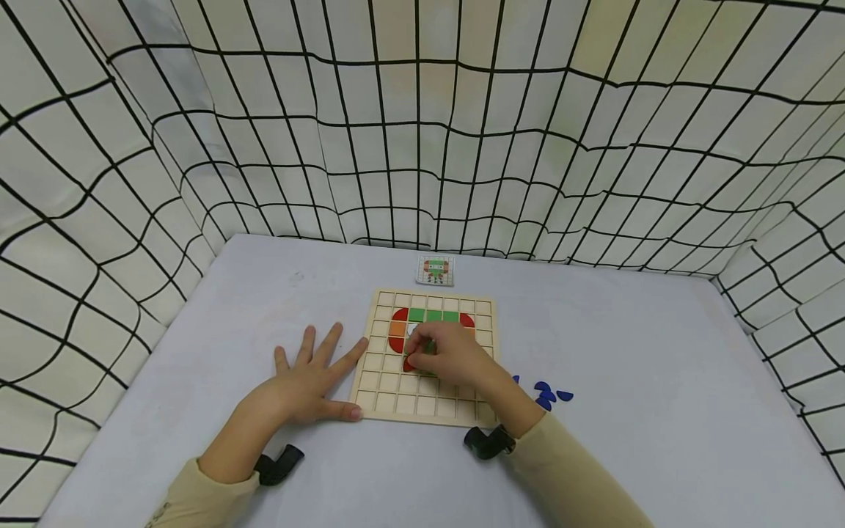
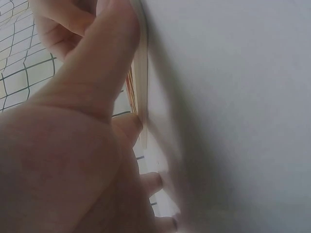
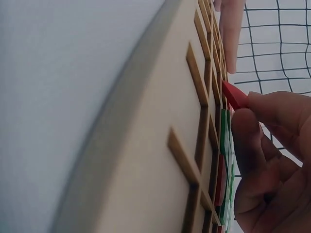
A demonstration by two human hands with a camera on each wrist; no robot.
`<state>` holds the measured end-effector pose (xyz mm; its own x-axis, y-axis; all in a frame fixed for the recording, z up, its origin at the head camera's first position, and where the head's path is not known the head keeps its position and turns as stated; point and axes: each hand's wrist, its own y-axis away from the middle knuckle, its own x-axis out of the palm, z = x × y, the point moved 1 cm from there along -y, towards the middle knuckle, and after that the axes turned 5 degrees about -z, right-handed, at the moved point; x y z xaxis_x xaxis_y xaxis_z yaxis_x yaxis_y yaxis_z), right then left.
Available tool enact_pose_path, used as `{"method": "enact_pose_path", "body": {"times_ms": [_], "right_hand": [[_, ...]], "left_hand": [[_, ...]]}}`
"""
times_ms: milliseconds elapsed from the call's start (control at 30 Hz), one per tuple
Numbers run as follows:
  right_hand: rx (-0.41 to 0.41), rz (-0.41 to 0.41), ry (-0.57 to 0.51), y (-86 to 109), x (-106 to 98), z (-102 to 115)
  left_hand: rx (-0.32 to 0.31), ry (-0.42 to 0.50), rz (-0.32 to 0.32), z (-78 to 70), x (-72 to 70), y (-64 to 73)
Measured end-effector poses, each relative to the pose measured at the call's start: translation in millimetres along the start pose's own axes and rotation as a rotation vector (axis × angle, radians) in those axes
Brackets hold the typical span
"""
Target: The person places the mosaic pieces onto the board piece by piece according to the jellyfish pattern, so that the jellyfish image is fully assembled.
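Observation:
A wooden grid board [image 1: 388, 402] lies on the table, with red, green and orange pieces set in its upper cells. My right hand [image 1: 452, 356] is over the middle of the board, pinching a red piece [image 3: 234, 95] between thumb and forefinger. In the right wrist view, that piece is tilted, its lower tip right at the grid. Palm down, my left hand [image 1: 304, 385] has its fingers spread on the table, with thumb and forefinger at the board's left edge. Part of the pattern, with a green piece [image 1: 417, 314] in its top row, is hidden under the right hand.
Behind the board lies a small card [image 1: 435, 270] printed with a coloured grid pattern. Several blue, half-round pieces [image 1: 543, 386] are scattered to the right, near the right forearm. A black grid net [image 1: 416, 125] over white cloth encloses the table's back and sides.

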<state>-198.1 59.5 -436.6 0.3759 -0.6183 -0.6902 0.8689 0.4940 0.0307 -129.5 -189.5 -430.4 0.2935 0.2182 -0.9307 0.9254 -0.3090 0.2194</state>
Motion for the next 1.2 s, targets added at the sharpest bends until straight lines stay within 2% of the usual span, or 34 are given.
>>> {"method": "enact_pose_path", "body": {"times_ms": [200, 533, 800, 900, 1200], "right_hand": [[-0.01, 0.023, 0.075, 0.0, 1, 3], [-0.038, 0.034, 0.137, -0.8, 2, 1], [-0.008, 0.04, 0.196, 4.3, 1, 2], [-0.009, 0.05, 0.174, 5.7, 0, 2], [-0.008, 0.021, 0.0, 15.2, -20, -4]], "left_hand": [[-0.009, 0.009, 0.002, 1.6, 0.9, -1.8], [-0.006, 0.016, -0.003, 3.8, 2.6, -3.2], [-0.004, 0.013, 0.002, 2.9, 2.3, -2.9], [-0.005, 0.012, 0.003, 3.1, 1.6, -2.5], [-0.008, 0.013, 0.003, 2.6, 2.4, -2.8]]}}
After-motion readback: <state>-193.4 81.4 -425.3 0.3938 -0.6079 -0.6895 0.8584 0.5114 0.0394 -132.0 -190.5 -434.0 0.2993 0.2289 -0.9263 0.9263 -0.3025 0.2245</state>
